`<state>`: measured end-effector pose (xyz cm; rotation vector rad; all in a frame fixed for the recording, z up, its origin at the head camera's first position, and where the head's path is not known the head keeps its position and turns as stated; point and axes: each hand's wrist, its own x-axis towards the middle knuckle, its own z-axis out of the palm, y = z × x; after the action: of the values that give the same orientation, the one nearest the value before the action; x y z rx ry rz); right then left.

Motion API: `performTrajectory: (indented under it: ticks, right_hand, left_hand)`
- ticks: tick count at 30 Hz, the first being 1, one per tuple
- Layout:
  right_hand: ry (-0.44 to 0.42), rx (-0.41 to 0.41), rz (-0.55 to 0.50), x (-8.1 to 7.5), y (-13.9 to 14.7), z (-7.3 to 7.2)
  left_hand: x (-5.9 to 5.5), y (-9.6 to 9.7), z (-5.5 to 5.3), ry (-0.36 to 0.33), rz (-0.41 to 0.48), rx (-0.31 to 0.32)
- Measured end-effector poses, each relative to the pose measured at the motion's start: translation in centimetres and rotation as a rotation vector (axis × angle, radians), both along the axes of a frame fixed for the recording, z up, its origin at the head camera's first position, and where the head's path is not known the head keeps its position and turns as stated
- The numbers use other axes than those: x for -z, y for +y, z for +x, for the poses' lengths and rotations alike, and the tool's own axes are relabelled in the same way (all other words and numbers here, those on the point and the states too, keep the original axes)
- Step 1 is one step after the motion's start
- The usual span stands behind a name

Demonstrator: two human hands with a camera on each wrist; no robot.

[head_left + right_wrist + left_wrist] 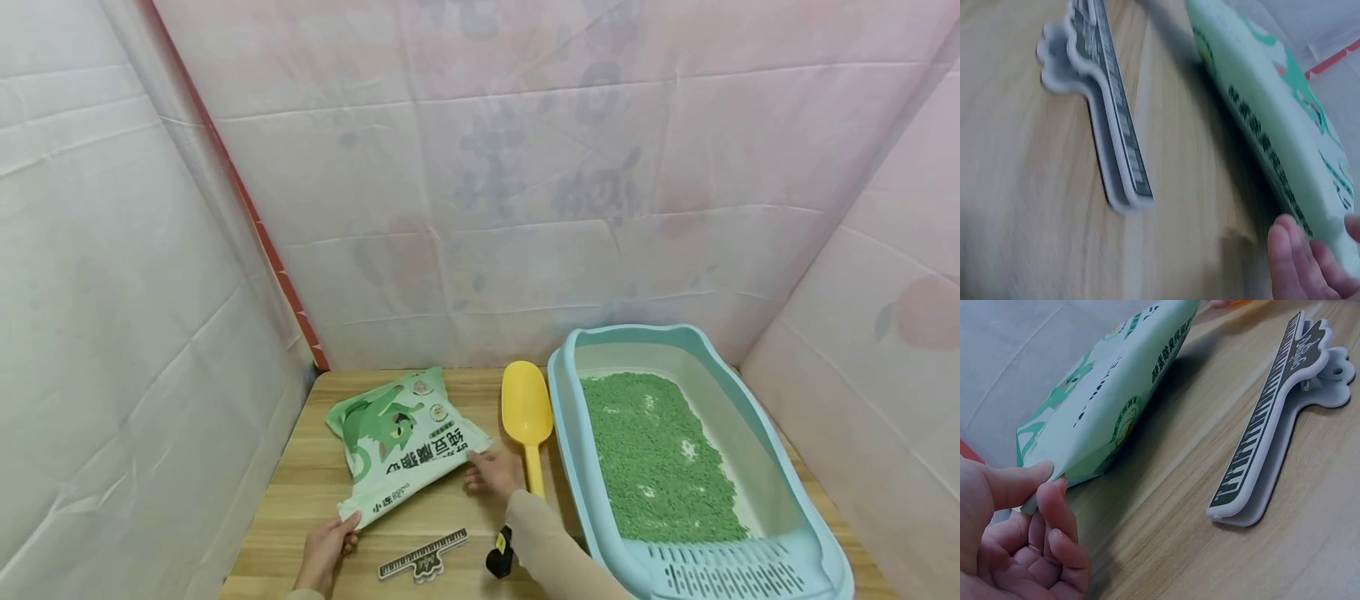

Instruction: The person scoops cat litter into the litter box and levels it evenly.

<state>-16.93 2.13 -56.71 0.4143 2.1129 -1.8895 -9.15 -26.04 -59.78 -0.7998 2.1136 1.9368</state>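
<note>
A green and white cat litter bag lies on the table, printed with a green cat. My left hand pinches its near left corner between thumb and index finger, the other fingers curled below, as the left wrist view shows. At the near right corner, my right hand has the bag between thumb and fingers; the right wrist view cuts off part of this hand. A bag clip with a piano-key pattern lies between the hands, touched by neither.
Right of the bag lies a yellow scoop, its handle partly behind my right hand. A light blue litter box holding green pellets fills the table's right side. Fabric walls enclose the wooden table.
</note>
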Motion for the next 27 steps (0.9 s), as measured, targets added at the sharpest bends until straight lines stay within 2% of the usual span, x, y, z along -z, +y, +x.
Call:
performTrajectory:
  ticks: [5,9,11,22,27]
  right_hand:
    - [-0.101,-0.098,-0.125,0.2,-2.3,1.1]
    - [-0.152,-0.176,-0.169,0.2,-4.3,2.3]
    - [-0.155,-0.189,-0.179,0.3,-5.1,2.6]
    - [-0.146,-0.136,-0.24,0.6,-6.7,2.7]
    - [-0.16,-0.088,-0.23,1.0,-6.9,2.7]
  left_hand:
    - [0.1,0.6,0.2,0.014,0.02,0.004]
    - [0.2,1.0,0.3,0.021,0.044,-0.004]
    - [0.3,1.2,0.4,0.024,0.053,-0.006]
    - [0.2,1.2,0.5,0.013,0.067,-0.009]
    - [0.2,1.3,0.5,0.013,0.063,-0.004]
